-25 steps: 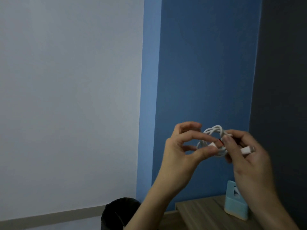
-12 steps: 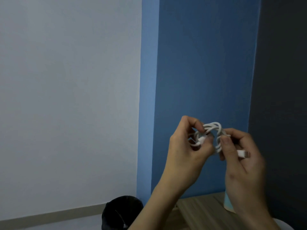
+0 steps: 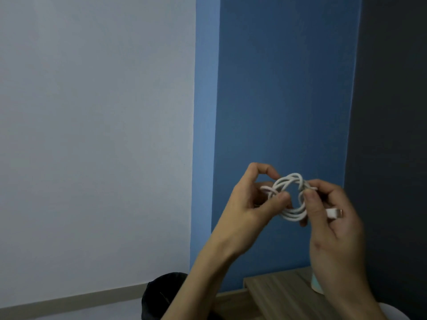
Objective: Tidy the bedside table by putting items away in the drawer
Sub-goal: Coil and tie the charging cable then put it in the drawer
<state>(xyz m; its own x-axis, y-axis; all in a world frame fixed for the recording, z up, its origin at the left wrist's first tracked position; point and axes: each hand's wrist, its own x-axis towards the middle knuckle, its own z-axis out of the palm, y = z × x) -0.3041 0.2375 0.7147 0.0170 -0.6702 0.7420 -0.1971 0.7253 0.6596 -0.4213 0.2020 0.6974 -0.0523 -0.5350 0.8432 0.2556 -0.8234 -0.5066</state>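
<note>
A white charging cable (image 3: 291, 213) is coiled into a small ring and held up in front of the blue wall. My left hand (image 3: 248, 207) pinches the ring's left side, with one end of the cable between thumb and fingers. My right hand (image 3: 332, 229) grips the ring's right side; a white plug with a metal tip (image 3: 335, 213) sticks out past its fingers. Below, the wooden bedside table (image 3: 277, 289) shows only its top at the lower right. No drawer is in view.
A light blue box (image 3: 316, 285) stands on the table, mostly hidden behind my right wrist. A black round bin (image 3: 159, 294) sits on the floor left of the table. A white wall fills the left, a dark panel the right.
The coil has been spread from a tight bunch into a more open ring. Both hands stay at about the same height, and the view has shifted a little.
</note>
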